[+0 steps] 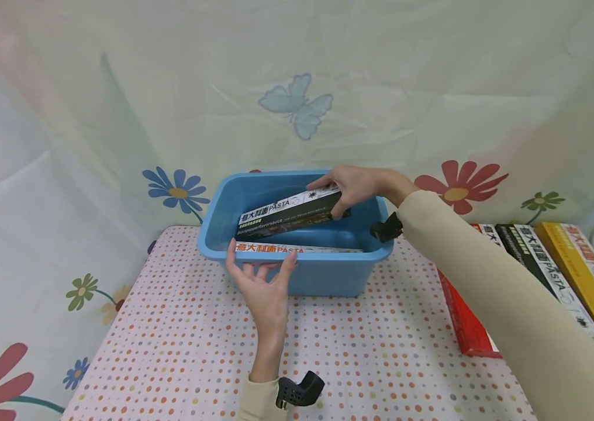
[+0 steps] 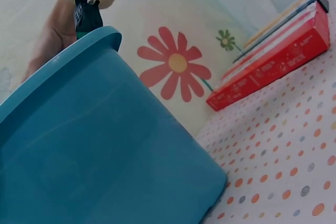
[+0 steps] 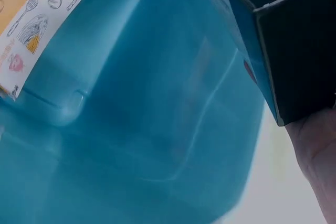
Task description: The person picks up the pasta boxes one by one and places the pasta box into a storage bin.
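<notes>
Blue plastic bin (image 1: 328, 279): left hand (image 1: 264, 289) grips its rim (image 1: 328, 256) at seven o'clock; right hand (image 1: 358, 186), at two o'clock, grips the black pasta box (image 1: 297, 215) inside.

Right hand (image 1: 355, 186) pinches, arm (image 1: 486, 283) stretched forward; left hand (image 1: 264, 289) grips, fingers (image 1: 231, 258) spread.

Looks like a dressed-up table corner, perhaps a small filming spot; hard to tell whether inside a home or a studio. Judged by a dotted tablecloth (image 1: 171, 339) beneath the left hand (image 1: 261, 286), and by a creased, pale sheet (image 1: 407, 64) hanging like a wall beyond the right hand (image 1: 354, 184) and round to the left of the left hand, printed with big flowers (image 1: 456, 193) and a butterfly (image 1: 299, 110). Also fitted for recording, with a black camera (image 1: 302, 390) worn behind each hand
</notes>
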The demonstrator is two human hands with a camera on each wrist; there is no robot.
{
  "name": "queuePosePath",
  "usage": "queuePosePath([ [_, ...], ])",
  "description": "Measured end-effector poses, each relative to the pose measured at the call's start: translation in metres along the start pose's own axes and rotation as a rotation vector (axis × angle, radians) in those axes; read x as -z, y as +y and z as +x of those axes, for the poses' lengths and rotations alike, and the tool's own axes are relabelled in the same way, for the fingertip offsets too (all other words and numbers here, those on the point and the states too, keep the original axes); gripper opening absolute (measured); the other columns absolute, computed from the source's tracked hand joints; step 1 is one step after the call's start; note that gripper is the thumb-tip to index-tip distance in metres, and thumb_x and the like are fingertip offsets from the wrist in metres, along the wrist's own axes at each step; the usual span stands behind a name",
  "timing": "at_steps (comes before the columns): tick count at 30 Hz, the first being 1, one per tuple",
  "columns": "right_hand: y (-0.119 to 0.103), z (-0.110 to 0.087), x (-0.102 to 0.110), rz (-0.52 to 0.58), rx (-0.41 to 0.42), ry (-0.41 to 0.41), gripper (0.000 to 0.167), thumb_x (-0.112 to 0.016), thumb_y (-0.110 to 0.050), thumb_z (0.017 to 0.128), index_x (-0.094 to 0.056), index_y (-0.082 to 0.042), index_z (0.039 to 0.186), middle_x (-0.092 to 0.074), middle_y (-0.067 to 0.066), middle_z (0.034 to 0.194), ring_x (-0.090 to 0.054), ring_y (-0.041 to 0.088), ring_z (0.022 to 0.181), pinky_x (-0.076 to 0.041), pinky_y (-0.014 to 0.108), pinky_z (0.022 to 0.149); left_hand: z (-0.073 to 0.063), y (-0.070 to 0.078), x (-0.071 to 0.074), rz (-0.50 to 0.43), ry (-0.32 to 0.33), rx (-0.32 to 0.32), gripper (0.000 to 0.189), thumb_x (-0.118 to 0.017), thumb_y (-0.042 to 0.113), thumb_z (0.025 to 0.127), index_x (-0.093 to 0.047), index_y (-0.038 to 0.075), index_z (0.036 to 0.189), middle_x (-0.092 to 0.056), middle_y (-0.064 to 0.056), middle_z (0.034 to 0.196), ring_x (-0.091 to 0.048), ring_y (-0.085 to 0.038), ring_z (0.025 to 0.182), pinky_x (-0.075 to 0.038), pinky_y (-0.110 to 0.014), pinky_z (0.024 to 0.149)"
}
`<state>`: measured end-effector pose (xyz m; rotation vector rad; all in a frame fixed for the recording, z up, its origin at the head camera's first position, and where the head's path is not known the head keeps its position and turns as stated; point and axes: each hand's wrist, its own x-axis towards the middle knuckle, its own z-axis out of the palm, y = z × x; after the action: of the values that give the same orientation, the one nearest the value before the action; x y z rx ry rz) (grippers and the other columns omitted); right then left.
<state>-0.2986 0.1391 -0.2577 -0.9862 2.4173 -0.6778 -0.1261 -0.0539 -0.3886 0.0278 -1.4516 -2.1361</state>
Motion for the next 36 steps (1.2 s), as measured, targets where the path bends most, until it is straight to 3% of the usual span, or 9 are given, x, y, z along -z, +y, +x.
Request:
queuePosePath([
  [2, 0.001, 0.004, -0.001, 0.015, -0.014, -0.006, 0.081, -0.073, 0.002, 0.079, -0.047, 0.001, 0.155, -0.044, 0.021, 0.161, -0.047, 0.020, 0.058, -0.031, 0.031, 0.054, 0.000, 0.001, 0.001, -0.004, 0.004, -0.005, 0.107, -0.086, 0.001, 0.084, -0.017, 0.021, 0.164, -0.044, -0.020, 0.148, -0.066, -0.040, 0.106, -0.067, -0.043, 0.084],
  [4, 0.003, 0.007, -0.004, 0.030, -0.029, -0.015, 0.081, -0.073, 0.003, 0.078, -0.047, 0.000, 0.155, -0.046, 0.020, 0.159, -0.020, 0.018, 0.051, -0.031, 0.030, 0.054, 0.000, 0.001, 0.002, -0.006, 0.007, -0.008, 0.107, -0.086, 0.000, 0.084, -0.018, 0.022, 0.164, -0.044, -0.020, 0.148, -0.066, -0.043, 0.108, -0.067, -0.043, 0.084],
  [7, 0.004, 0.012, -0.009, 0.029, -0.044, -0.034, 0.082, -0.074, 0.003, 0.078, -0.047, 0.000, 0.155, -0.050, 0.019, 0.156, -0.037, 0.014, 0.058, -0.031, 0.030, 0.055, -0.001, 0.002, 0.002, 0.004, 0.012, -0.006, 0.106, -0.086, 0.001, 0.084, -0.019, 0.021, 0.164, -0.045, -0.021, 0.148, -0.065, -0.043, 0.107, -0.067, -0.042, 0.084],
  [12, 0.008, 0.019, -0.015, 0.025, -0.066, -0.055, 0.083, -0.074, 0.004, 0.078, -0.046, 0.000, 0.156, -0.056, 0.020, 0.150, -0.045, 0.017, 0.069, -0.032, 0.029, 0.056, -0.002, 0.003, 0.003, 0.013, 0.017, 0.002, 0.106, -0.087, 0.002, 0.083, -0.020, 0.021, 0.163, -0.044, -0.020, 0.148, -0.066, -0.038, 0.102, -0.067, -0.043, 0.083],
  [13, 0.009, 0.019, -0.015, 0.028, -0.070, -0.057, 0.083, -0.074, 0.004, 0.077, -0.046, 0.000, 0.156, -0.057, 0.020, 0.149, -0.039, 0.018, 0.064, -0.032, 0.029, 0.056, -0.002, 0.003, 0.003, 0.007, 0.016, 0.001, 0.106, -0.087, 0.001, 0.083, -0.020, 0.021, 0.164, -0.044, -0.021, 0.148, -0.066, -0.037, 0.101, -0.067, -0.044, 0.083],
  [16, 0.013, 0.020, -0.016, 0.038, -0.076, -0.058, 0.083, -0.075, 0.005, 0.078, -0.047, -0.001, 0.155, -0.056, 0.021, 0.149, -0.042, 0.016, 0.065, -0.034, 0.029, 0.057, -0.001, 0.003, 0.003, -0.001, 0.015, -0.002, 0.106, -0.086, 0.000, 0.084, -0.019, 0.021, 0.164, -0.046, -0.022, 0.145, -0.066, -0.037, 0.101, -0.067, -0.044, 0.083],
  [24, 0.030, 0.018, -0.021, 0.073, -0.123, -0.045, 0.083, -0.078, 0.006, 0.076, -0.051, -0.004, 0.154, -0.052, 0.022, 0.153, -0.052, 0.030, 0.113, -0.041, 0.033, 0.066, -0.006, 0.002, 0.004, 0.013, 0.020, 0.011, 0.107, -0.087, 0.001, 0.083, -0.019, 0.020, 0.164, -0.050, -0.023, 0.139, -0.067, -0.035, 0.097, -0.067, -0.044, 0.083],
  [29, 0.033, 0.017, -0.021, 0.096, -0.130, -0.046, 0.083, -0.081, 0.005, 0.077, -0.050, -0.005, 0.155, -0.056, 0.022, 0.148, -0.055, 0.030, 0.108, -0.045, 0.034, 0.071, -0.007, 0.003, 0.004, 0.015, 0.016, -0.009, 0.106, -0.086, 0.001, 0.084, -0.019, 0.020, 0.164, -0.050, -0.022, 0.140, -0.068, -0.034, 0.094, -0.067, -0.043, 0.083],
  [36, 0.032, 0.013, -0.019, 0.096, -0.142, -0.054, 0.083, -0.082, 0.005, 0.078, -0.051, -0.006, 0.154, -0.048, 0.023, 0.156, -0.050, 0.029, 0.109, -0.042, 0.035, 0.067, -0.008, 0.003, 0.004, 0.006, 0.009, -0.011, 0.106, -0.086, 0.000, 0.084, -0.019, 0.019, 0.164, -0.052, -0.023, 0.135, -0.068, -0.033, 0.094, -0.067, -0.042, 0.083],
])
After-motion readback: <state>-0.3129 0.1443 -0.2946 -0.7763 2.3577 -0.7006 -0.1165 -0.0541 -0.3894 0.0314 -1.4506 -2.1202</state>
